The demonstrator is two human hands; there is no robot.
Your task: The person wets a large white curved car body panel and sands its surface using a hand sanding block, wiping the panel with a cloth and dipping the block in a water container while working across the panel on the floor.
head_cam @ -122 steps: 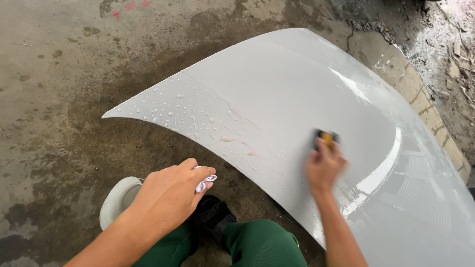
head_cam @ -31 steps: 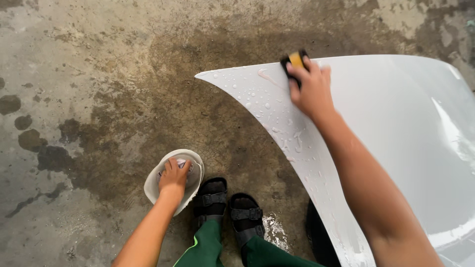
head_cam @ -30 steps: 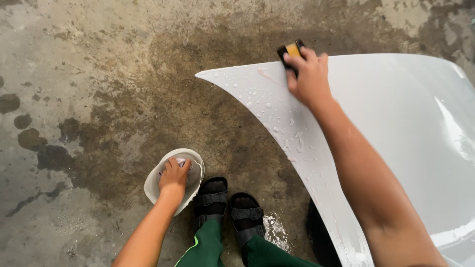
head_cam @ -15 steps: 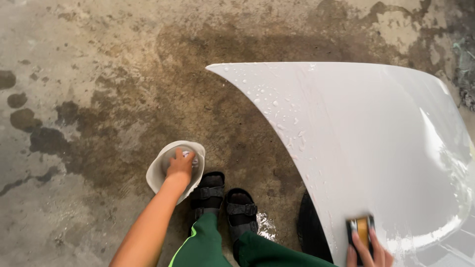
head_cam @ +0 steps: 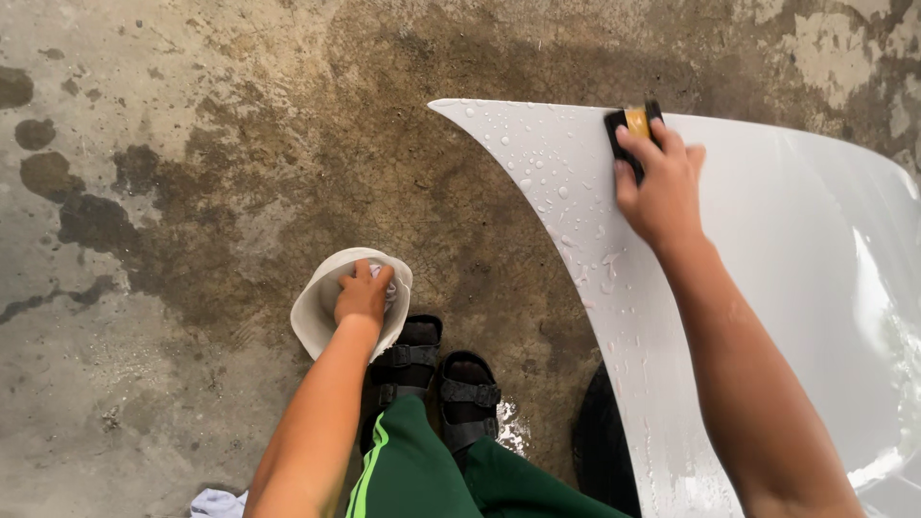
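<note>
We keep the sanding block (head_cam: pixel 633 129) flat and evenly pressed under our right hand (head_cam: pixel 662 192), fingers closed over its top, working along the far edge of the wet white panel (head_cam: pixel 767 288) near its pointed corner. Our left hand (head_cam: pixel 363 297) dips into the white bowl (head_cam: pixel 321 317) on the concrete floor (head_cam: pixel 192 192) beside our sandals (head_cam: pixel 436 379), closed on a pale cloth (head_cam: pixel 387 286).

floor (head_cam: pixel 192 115): bare concrete, stained with dark damp patches
panel (head_cam: pixel 787 288): white, beaded with water, lying over the floor's right side
bowl (head_cam: pixel 312 317): white, on the floor beside the sandals (head_cam: pixel 441 384)
cloth (head_cam: pixel 216 502): pale scrap at the bottom edge
</note>
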